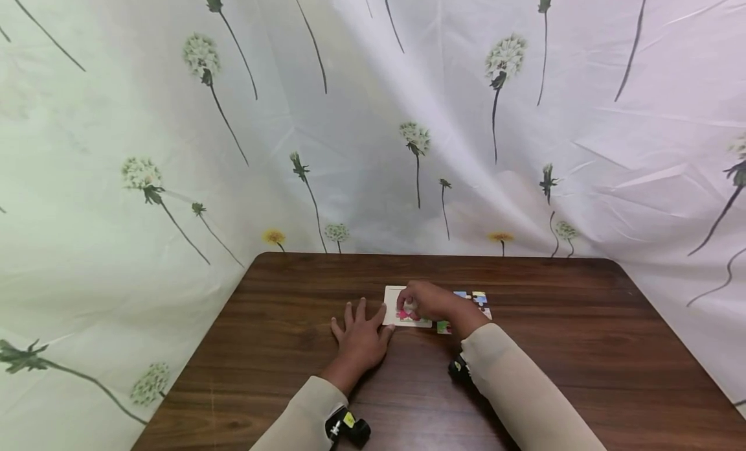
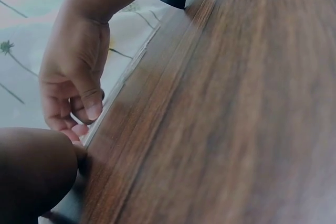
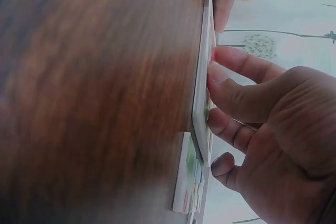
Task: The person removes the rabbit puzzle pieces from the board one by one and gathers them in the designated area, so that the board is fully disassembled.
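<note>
A white-framed puzzle board [image 1: 392, 295] lies flat on the table with pink picture pieces [image 1: 403, 314] inside it. Over the board my right hand [image 1: 430, 301] bends its fingers down, thumb and index fingertip close together at the pieces. In the right wrist view that thumb [image 3: 231, 95] and index finger touch the board's upper face; whether a piece is between them is hidden. My left hand [image 1: 362, 339] rests palm down with fingers spread, its index finger and thumb at the board's left edge. Loose puzzle pieces [image 1: 479, 298] lie right of the board, partly behind my right wrist.
The brown wooden table [image 1: 280, 347] reaches back to a white curtain [image 1: 361, 179] printed with dandelions. A black wrist camera [image 1: 350, 427] is strapped to the left sleeve, another [image 1: 458, 369] to the right.
</note>
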The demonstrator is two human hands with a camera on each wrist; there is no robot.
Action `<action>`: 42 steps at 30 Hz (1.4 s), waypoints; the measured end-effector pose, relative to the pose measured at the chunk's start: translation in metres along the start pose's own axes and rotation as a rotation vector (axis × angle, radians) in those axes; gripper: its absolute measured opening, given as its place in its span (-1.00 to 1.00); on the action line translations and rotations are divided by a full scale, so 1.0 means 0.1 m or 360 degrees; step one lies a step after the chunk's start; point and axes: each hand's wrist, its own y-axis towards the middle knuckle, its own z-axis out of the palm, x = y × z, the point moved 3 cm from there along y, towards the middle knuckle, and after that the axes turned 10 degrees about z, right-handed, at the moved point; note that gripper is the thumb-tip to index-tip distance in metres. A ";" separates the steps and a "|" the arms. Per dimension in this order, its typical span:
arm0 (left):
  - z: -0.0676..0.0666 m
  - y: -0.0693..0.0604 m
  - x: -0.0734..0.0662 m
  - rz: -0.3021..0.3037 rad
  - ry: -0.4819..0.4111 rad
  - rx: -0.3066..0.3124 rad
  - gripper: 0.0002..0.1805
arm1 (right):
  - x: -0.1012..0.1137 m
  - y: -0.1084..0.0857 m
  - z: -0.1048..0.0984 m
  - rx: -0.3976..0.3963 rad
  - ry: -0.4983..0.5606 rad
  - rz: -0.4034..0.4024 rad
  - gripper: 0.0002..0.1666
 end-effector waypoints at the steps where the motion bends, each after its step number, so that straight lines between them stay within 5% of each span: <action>1: 0.00 0.00 0.00 0.0002 -0.0001 -0.0005 -0.41 | 0.00 0.00 0.00 0.0006 0.0015 0.0010 -0.57; 22: -0.01 0.00 0.00 -0.0001 0.0008 0.0025 -0.39 | 0.05 -0.09 -0.07 0.0007 0.0183 -0.0001 -0.52; 32: -0.01 0.01 -0.01 0.0004 0.0005 0.0010 -0.39 | -0.03 -0.16 -0.15 -0.0065 0.0314 -0.0140 -0.51; 42: -0.02 0.00 -0.01 -0.0022 -0.0002 0.0024 -0.38 | -0.15 -0.24 -0.17 -0.0188 0.0481 -0.0076 -0.72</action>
